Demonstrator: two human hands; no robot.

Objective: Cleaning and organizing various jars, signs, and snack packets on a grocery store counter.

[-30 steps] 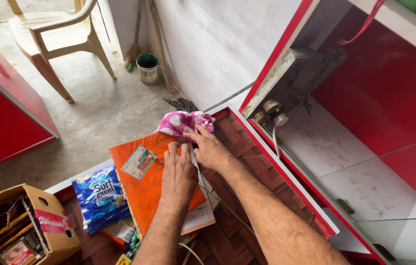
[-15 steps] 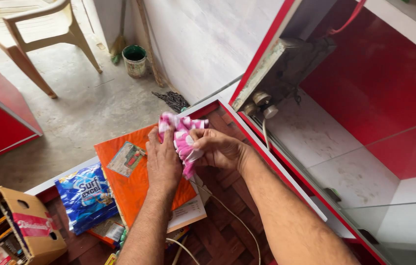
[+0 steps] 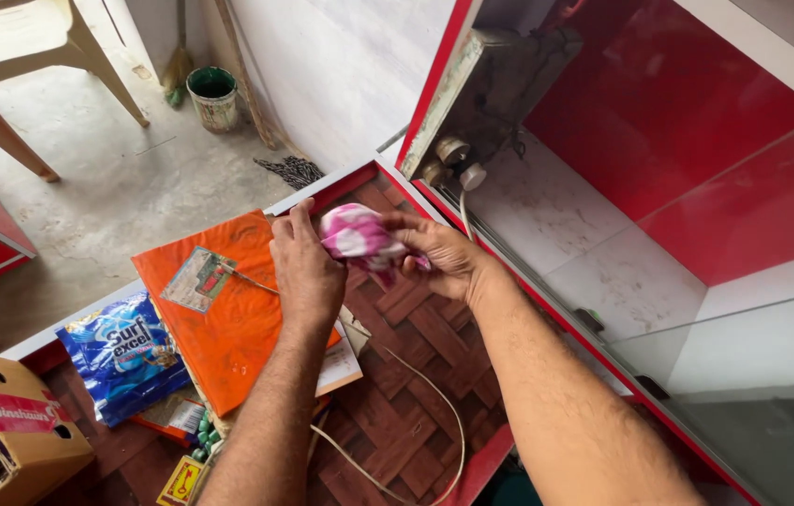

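Both my hands hold a bunched pink and white cloth (image 3: pixel 358 238) just above a red-edged counter with a brown woven pattern (image 3: pixel 416 384). My left hand (image 3: pixel 304 267) grips the cloth's left side, its fingers curled over it. From the right, my right hand (image 3: pixel 444 258) pinches the cloth. Under my left hand lies an orange folder (image 3: pixel 219 323) bearing a small card.
A blue pouch (image 3: pixel 123 354) and a cardboard box (image 3: pixel 17 426) sit at the left. A pale cord (image 3: pixel 434 412) loops across the counter. An open red and white cabinet (image 3: pixel 659 169) stands at the right. On the concrete floor are a plastic chair (image 3: pixel 22 66), a green bucket (image 3: pixel 213 96) and a broom.
My hands lifted the cloth off the counter's far edge and gathered it into a ball between them. The view shifted slightly.
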